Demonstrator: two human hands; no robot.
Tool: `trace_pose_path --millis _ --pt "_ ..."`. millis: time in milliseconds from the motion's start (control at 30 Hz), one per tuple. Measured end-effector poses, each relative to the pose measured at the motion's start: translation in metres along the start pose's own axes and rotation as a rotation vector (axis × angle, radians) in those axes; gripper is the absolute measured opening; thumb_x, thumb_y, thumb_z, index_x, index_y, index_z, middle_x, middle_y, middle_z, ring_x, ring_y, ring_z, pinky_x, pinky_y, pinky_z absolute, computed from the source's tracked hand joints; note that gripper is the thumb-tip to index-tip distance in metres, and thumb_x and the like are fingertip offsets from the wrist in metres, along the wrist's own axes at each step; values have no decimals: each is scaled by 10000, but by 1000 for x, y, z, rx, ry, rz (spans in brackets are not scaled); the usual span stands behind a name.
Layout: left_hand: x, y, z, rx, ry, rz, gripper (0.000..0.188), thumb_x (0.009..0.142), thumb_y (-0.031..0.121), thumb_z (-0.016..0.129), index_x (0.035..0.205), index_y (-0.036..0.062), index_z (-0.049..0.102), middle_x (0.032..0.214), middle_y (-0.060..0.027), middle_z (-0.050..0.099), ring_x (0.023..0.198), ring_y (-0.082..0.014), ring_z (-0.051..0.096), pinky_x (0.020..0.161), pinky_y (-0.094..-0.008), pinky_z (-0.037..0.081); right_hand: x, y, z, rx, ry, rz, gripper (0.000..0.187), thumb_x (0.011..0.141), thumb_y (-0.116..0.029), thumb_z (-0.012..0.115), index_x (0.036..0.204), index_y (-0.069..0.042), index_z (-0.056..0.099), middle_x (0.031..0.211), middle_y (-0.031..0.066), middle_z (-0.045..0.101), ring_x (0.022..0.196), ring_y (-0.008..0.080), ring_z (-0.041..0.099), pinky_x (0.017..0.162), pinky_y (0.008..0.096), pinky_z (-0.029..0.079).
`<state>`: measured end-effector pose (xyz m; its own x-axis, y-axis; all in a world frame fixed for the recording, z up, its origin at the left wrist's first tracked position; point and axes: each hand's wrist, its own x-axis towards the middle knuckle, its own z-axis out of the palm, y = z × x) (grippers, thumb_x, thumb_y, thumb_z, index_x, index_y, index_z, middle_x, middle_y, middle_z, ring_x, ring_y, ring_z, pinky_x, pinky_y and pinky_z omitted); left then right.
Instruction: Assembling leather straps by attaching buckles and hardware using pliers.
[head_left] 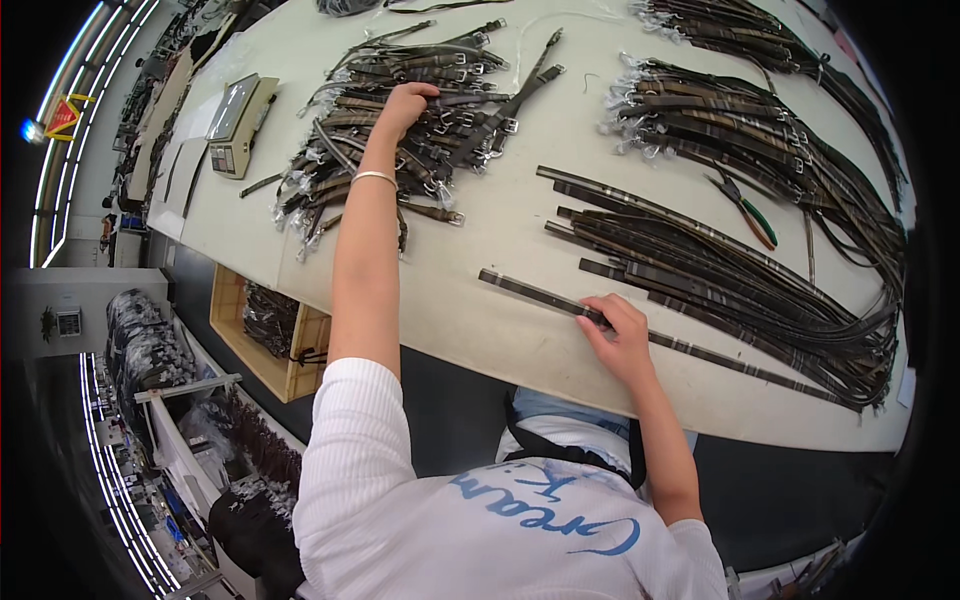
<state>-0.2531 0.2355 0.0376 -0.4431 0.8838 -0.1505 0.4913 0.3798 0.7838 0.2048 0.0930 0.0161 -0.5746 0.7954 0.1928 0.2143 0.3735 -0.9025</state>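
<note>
My left hand (404, 108) reaches far over the table into a heap of short dark straps with metal buckles (465, 122). Its fingers are closed at one buckled strap (478, 98) on top; the fingertips are partly hidden. Nearer the table's front edge, my right hand (618, 333) pinches a long, thin dark strap (535, 293) with a lighter pattern. That strap lies slantwise along the table, one end pointing left, the other running right. Just beyond it lies a bundle of similar long straps (690, 255), curving together at the right.
Green-handled pliers (748, 212) lie beyond the long bundle. More buckled straps (700, 105) are piled at the far right. A weighing scale (240, 125) stands at the left. Below the table's left edge is a wooden crate (232, 312) holding dark straps.
</note>
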Motion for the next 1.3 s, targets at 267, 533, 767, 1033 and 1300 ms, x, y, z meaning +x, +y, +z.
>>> trace_pose_path --millis 267,533,767,1033,1300 --pt "-5 -20 -8 244 189 300 386 701 -55 528 1057 15 660 1084 -72 633 1005 -200 591 900 -283 431 5 -2 0 20 -28 28 175 775 -47 691 942 -8 657 796 82 616 682 159 589 566 243 471" --pt "-50 -20 -21 326 596 519 248 745 -54 467 865 9 675 956 -134 638 923 -313 598 850 -379 468 7 -4 0 14 -18 29 169 773 -52 694 933 -12 655 782 86 610 661 173 588 553 251 476" --pt "-102 -26 -29 382 514 591 247 747 -39 529 951 25 652 1034 -121 616 1037 -297 547 904 -386 437 6 -5 -1 5 -8 42 174 770 -55 700 935 -18 656 776 87 614 643 176 585 543 253 473" --pt "-127 -48 -17 467 514 667 141 787 9 555 875 13 666 947 -119 652 929 -313 600 850 -393 464 7 -4 1 -27 -17 17 186 765 -49 705 941 -18 652 751 80 596 604 166 552 535 249 447" --pt "-136 -40 -21 469 406 574 146 815 -7 546 904 -6 661 957 -129 645 935 -299 600 834 -373 466 6 -4 1 -32 -10 24 185 768 -47 705 942 -13 651 763 82 605 613 159 560 543 244 451"
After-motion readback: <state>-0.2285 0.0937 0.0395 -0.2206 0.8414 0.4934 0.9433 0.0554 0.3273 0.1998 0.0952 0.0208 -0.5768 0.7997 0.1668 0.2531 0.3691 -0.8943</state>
